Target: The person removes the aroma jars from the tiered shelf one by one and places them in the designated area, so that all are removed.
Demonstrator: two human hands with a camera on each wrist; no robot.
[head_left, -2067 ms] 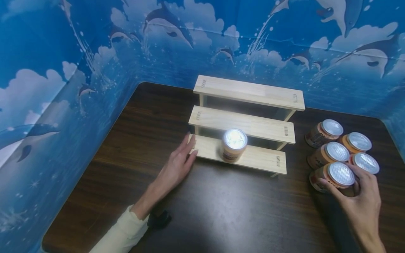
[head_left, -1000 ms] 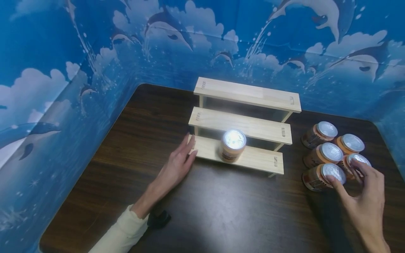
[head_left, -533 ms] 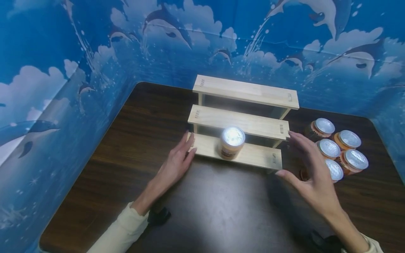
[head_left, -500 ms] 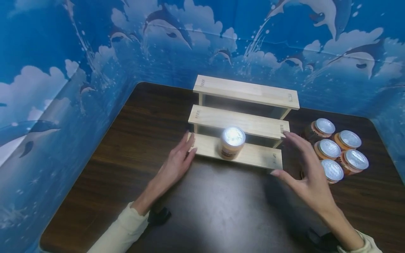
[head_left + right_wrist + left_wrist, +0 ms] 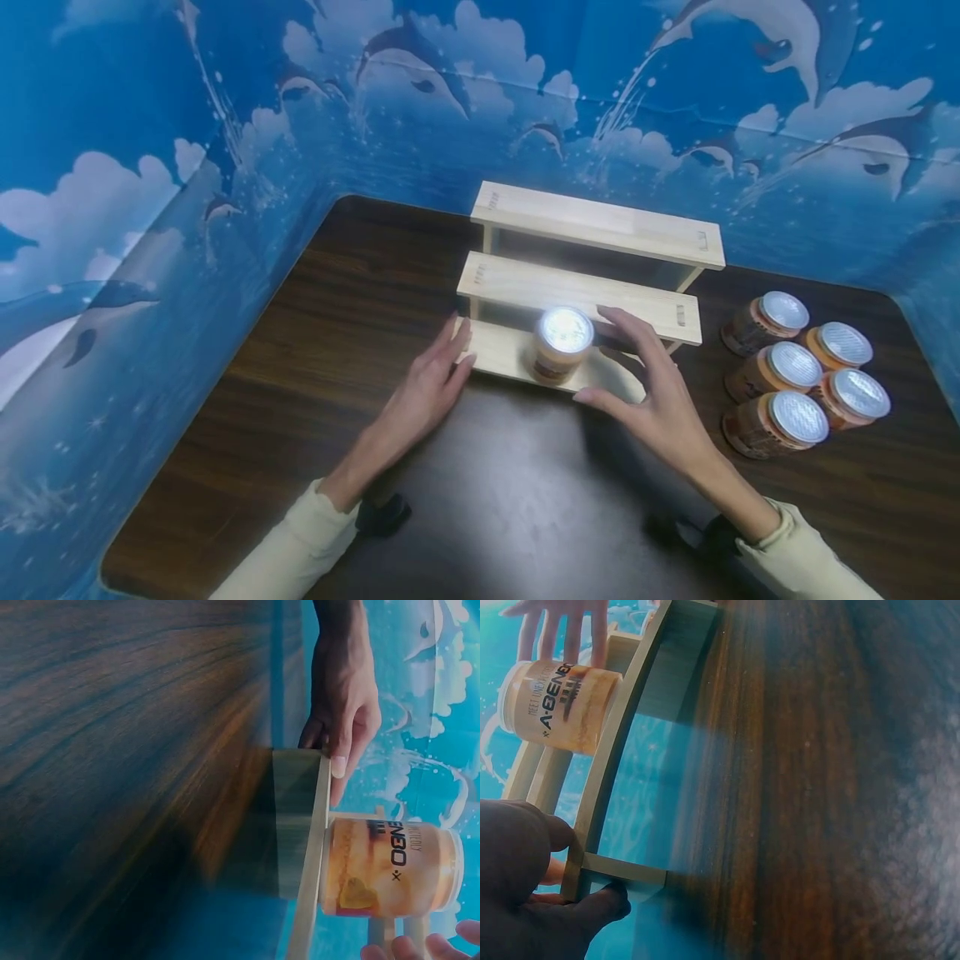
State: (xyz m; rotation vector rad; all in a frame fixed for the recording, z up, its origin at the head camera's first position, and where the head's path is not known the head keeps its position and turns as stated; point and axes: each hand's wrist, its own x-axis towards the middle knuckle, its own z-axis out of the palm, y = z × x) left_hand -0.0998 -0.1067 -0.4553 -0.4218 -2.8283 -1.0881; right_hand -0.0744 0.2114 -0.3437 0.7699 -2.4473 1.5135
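A jar [image 5: 553,358] with a shiny silver lid and brown-orange printed sides stands upright on the lowest step of a three-tier wooden shelf [image 5: 495,343]. My left hand [image 5: 423,387] holds the left end of that step; in the left wrist view its thumb [image 5: 604,907] is under the board, fingers on the other side. My right hand [image 5: 660,404] is just right of the jar, thumb and fingers spread apart with a gap to it. In the right wrist view the right fingertips [image 5: 442,946] show near the jar's lid end, apparently not touching.
Several similar lidded jars [image 5: 768,425] stand grouped on the dark wooden table [image 5: 285,400], right of the shelf. A blue dolphin-print sheet [image 5: 450,125] surrounds the back and left of the table. The upper two steps [image 5: 600,218] rise behind the jar.
My right hand has left the group of jars at the right and moved left, carrying nothing, to beside the jar on the shelf. My left hand has stayed on the step's left end.
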